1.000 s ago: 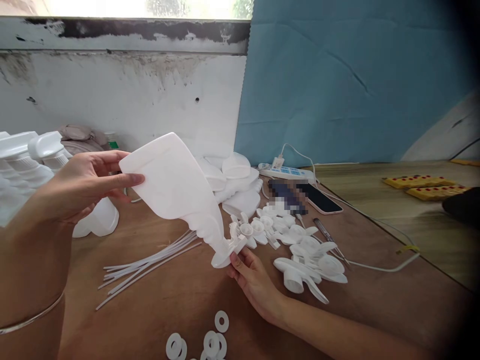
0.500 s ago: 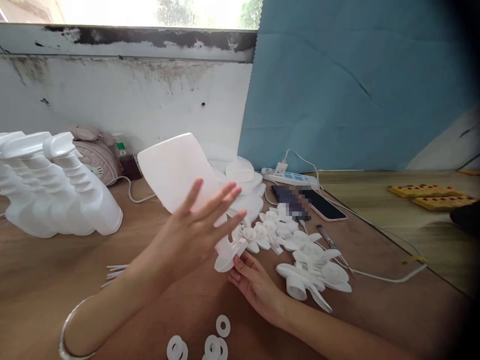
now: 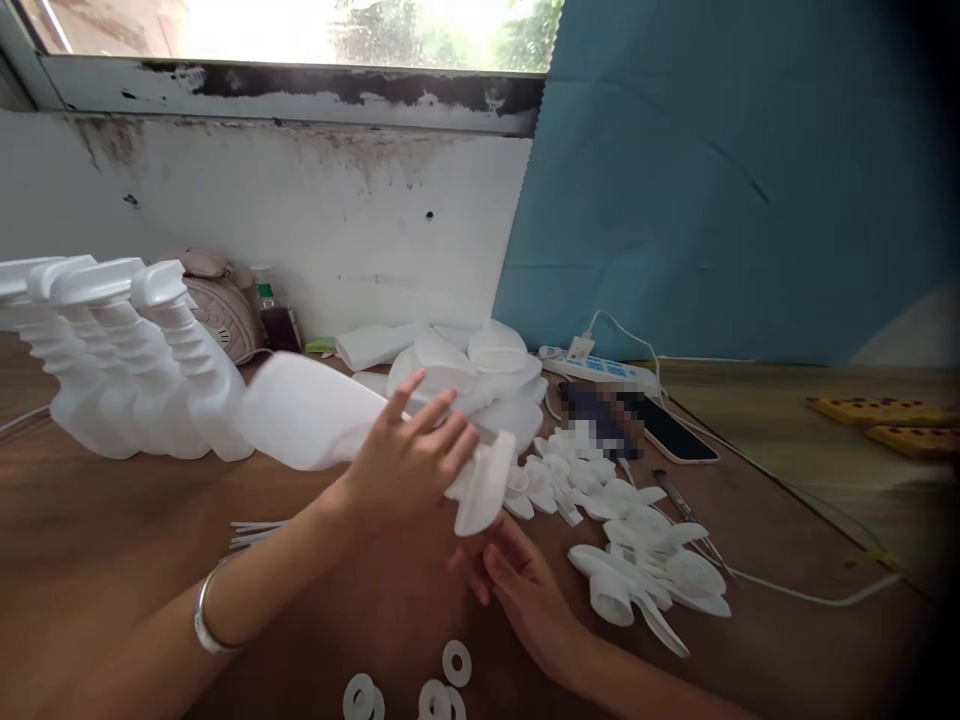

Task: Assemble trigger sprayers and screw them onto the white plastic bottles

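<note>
A white plastic spray bottle (image 3: 307,410) lies tilted in the air, its base toward the left and its white spray head (image 3: 486,488) at the right end. My left hand (image 3: 409,460), with a silver bangle on the wrist, is closed around the bottle's neck end, which it partly hides. Just below the spray head is my right hand (image 3: 525,590), fingers loosely curled and apart, with nothing visible in them. Its fingertips are slightly blurred. Beside it on the right lies a pile of white spray-head parts (image 3: 637,550). White ring washers (image 3: 457,663) lie nearer me.
Several assembled white spray bottles (image 3: 202,390) stand at the left. More white bottles (image 3: 510,390) lie behind my hands. Thin white tubes (image 3: 255,535) rest by my left forearm. Phones (image 3: 667,425), a power strip (image 3: 600,370), tweezers (image 3: 690,510) and cables occupy the right side.
The bottle has tipped from slanting upward to nearly level, base lowered leftward. My left hand's spread fingers have closed around it. My right hand has come off the spray head.
</note>
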`<action>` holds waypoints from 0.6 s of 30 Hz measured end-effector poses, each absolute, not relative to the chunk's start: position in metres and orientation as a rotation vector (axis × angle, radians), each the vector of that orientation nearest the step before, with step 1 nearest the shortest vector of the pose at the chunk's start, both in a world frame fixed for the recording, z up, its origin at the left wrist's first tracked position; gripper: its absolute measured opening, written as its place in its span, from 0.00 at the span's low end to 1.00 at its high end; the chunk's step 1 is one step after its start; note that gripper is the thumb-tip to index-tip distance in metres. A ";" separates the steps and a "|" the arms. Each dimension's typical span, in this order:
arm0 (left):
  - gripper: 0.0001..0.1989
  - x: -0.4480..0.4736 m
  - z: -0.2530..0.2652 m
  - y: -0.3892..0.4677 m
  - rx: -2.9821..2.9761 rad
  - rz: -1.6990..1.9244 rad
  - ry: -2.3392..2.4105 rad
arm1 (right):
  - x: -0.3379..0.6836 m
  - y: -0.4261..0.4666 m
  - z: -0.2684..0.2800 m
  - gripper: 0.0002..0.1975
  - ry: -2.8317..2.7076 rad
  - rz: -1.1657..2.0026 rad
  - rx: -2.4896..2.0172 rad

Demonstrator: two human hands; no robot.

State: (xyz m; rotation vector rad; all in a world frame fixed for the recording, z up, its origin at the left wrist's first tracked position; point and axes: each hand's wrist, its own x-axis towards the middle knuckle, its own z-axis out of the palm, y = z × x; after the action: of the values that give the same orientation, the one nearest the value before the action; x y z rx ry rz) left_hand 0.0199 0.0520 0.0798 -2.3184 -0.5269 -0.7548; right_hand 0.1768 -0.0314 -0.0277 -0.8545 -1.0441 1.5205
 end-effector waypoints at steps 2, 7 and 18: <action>0.07 0.006 0.094 0.057 -2.276 -0.934 -0.649 | 0.177 -0.032 -0.029 0.16 -1.091 1.514 -0.874; 0.04 -0.033 0.126 0.068 -1.889 -1.309 -0.919 | 0.175 -0.033 -0.022 0.16 -1.042 1.515 -0.943; 0.07 -0.080 0.126 0.115 -1.760 -1.766 -1.585 | 0.174 -0.034 -0.019 0.15 -1.041 1.591 -0.975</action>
State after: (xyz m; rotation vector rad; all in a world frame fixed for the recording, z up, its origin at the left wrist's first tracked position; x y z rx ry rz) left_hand -0.0804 0.1155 0.1263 -1.7603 -1.5852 -1.7661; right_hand 0.1738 -0.0339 -0.0194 -0.9753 -1.0415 1.5908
